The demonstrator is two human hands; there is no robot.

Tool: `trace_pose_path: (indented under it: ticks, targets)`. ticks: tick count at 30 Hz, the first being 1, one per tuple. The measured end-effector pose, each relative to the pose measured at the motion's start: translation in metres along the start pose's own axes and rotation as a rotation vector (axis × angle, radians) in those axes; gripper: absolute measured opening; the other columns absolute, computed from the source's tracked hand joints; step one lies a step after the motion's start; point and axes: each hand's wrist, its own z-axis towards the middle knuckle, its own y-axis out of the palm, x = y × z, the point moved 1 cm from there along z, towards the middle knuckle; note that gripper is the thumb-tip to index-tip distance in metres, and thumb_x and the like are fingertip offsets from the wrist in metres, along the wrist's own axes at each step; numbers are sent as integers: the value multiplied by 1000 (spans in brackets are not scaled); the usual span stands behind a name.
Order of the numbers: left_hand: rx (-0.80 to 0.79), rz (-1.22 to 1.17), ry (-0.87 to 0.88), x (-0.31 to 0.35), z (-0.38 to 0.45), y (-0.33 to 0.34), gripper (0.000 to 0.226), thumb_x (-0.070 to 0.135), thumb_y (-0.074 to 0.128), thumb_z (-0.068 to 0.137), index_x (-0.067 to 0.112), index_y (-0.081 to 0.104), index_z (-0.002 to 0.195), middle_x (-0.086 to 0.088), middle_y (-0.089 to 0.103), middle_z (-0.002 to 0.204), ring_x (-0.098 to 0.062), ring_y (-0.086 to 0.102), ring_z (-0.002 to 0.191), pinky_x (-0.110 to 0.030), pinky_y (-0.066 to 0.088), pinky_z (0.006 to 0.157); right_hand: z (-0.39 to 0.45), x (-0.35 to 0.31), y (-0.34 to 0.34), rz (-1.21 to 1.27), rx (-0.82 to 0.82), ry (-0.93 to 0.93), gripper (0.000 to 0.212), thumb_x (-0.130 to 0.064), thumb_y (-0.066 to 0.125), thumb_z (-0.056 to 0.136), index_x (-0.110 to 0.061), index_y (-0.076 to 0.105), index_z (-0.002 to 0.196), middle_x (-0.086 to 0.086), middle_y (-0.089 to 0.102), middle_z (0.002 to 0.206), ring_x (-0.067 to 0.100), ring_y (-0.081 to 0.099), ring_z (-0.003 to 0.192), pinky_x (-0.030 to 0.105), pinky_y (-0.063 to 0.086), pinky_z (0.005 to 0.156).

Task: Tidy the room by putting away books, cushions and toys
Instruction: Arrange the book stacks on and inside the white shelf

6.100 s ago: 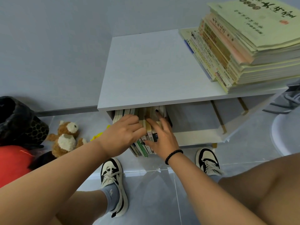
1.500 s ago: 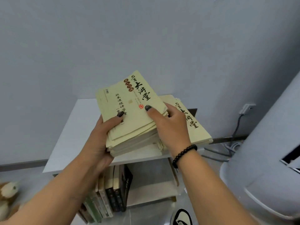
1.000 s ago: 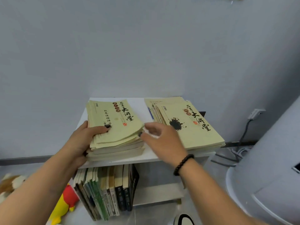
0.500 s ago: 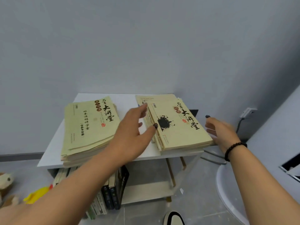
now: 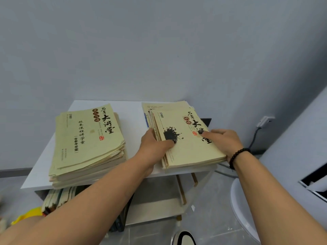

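Two stacks of pale yellow booklets lie on a white shelf unit (image 5: 131, 117). The left stack (image 5: 85, 144) sits untouched near the front left corner. The right stack (image 5: 184, 147) lies at the right edge, slightly fanned. My left hand (image 5: 154, 147) grips the right stack's left side, thumb on the top cover. My right hand (image 5: 223, 140) grips its right side, a finger lying on the cover and a black bead bracelet on the wrist.
Upright books (image 5: 58, 197) fill the lower shelf's left part. A yellow toy (image 5: 26, 215) lies on the floor at the left. A white rounded object (image 5: 244, 209) stands at the right, a wall socket with cable (image 5: 263, 121) behind it. My shoe (image 5: 184, 238) shows below.
Both hands let go of the left stack and moved right. They have closed on the two sides of the right stack.
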Motion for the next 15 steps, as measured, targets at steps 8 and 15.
trace_pose_path:
  ticks: [8, 15]
  targets:
    - [-151, 52, 5, -6, -32, -11, 43, 3, 67, 86, 17, 53, 124, -1, 70, 117, -22, 69, 103, -43, 57, 88, -48, 14, -11, -73, -100, 83, 38, -32, 85, 69, -5, 69, 91, 5, 76, 85, 20, 73, 81, 39, 60, 78]
    - [-215, 121, 87, -25, -86, -20, 43, 27, 67, 82, 32, 54, 123, 3, 61, 129, -17, 63, 113, -42, 53, 96, -106, 39, -22, 43, -242, 192, 60, -37, 82, 54, -3, 66, 101, 8, 76, 85, 21, 74, 80, 39, 59, 74]
